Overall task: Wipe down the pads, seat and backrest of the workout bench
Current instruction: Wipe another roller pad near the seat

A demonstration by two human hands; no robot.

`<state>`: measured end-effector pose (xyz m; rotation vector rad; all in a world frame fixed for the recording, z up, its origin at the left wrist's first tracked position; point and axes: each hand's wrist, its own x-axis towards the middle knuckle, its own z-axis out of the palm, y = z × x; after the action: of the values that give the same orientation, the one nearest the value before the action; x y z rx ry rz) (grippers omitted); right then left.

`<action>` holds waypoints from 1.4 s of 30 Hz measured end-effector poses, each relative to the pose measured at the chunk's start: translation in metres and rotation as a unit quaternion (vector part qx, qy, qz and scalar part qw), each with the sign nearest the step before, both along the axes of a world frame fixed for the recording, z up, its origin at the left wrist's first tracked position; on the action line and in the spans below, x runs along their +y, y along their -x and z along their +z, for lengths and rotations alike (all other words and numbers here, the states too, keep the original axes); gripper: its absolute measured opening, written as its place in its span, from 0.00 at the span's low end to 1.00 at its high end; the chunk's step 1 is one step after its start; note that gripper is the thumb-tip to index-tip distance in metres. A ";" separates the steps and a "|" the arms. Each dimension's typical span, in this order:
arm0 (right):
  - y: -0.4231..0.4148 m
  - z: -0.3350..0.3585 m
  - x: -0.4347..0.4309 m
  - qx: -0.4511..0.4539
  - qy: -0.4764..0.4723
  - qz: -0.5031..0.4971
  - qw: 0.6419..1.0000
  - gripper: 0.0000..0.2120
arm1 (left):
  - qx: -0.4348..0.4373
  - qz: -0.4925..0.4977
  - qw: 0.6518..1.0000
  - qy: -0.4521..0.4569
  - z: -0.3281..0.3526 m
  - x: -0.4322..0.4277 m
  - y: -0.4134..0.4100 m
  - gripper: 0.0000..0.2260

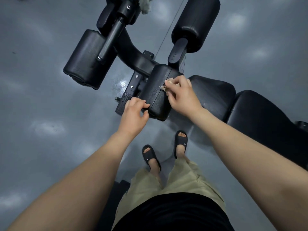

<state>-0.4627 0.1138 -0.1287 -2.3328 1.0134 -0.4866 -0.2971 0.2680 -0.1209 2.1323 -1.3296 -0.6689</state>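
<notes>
Black bench pads (pixel 158 90), beige rag (pixel 164 87), grey floor (pixel 50 97), blk sandals (pixel 150 155).

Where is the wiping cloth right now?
In the head view, just right of centre, the cloth is bunched in the right hand, pressed on the small pad next to the seat.

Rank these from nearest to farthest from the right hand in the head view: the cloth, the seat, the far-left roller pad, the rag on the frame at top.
1. cloth, held in the right hand against the near pad.
2. seat, just right of that hand.
3. far-left roller pad, up and left.
4. rag, at the frame's top edge.
</notes>
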 end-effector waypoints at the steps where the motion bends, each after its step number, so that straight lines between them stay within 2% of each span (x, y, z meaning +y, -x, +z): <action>1: 0.001 0.001 -0.006 -0.009 -0.001 0.002 1.000 0.16 | 0.001 -0.001 1.000 -0.001 0.000 0.000 -0.001 0.08; 4: -0.008 0.010 -0.034 -0.033 -0.032 -0.080 0.996 0.16 | 0.020 0.000 1.000 -0.014 0.000 0.001 -0.002 0.08; 6: -0.017 0.014 -0.051 -0.016 -0.052 -0.107 0.993 0.17 | 0.050 0.009 0.998 -0.027 -0.001 0.002 -0.002 0.08; 8: -0.024 0.012 -0.054 0.020 -0.041 -0.077 0.996 0.15 | 0.065 0.023 0.997 -0.038 0.000 0.003 0.000 0.08; 11: -0.026 0.007 -0.041 0.028 0.000 -0.069 0.997 0.13 | 0.076 0.033 0.996 -0.033 0.000 0.003 0.000 0.08; 18: -0.022 0.006 0.004 0.031 0.053 -0.013 0.998 0.16 | 0.082 0.034 0.995 -0.038 0.000 0.003 0.001 0.08; 24: -0.003 0.009 0.020 -0.017 -0.003 0.073 0.997 0.14 | 0.076 0.030 0.996 -0.038 0.001 0.004 0.006 0.09; 27: -0.003 0.013 -0.005 -0.045 -0.021 -0.018 0.999 0.14 | 0.055 0.028 0.997 -0.038 0.004 0.003 0.012 0.09; 30: -0.010 0.015 -0.031 -0.025 -0.048 -0.126 0.990 0.17 | 0.043 0.030 0.998 -0.040 0.004 0.003 0.015 0.09; 34: -0.016 0.012 -0.023 0.021 -0.048 -0.092 0.994 0.17 | 0.032 0.025 0.999 -0.033 0.002 0.003 0.017 0.09; 42: -0.015 0.008 0.019 -0.032 -0.028 -0.062 0.997 0.16 | 0.031 0.016 0.999 -0.032 0.006 0.003 0.015 0.10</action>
<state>-0.4479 0.1324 -0.1208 -2.1998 1.1309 -0.5693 -0.3125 0.2715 -0.1148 2.1593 -1.2541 -0.7680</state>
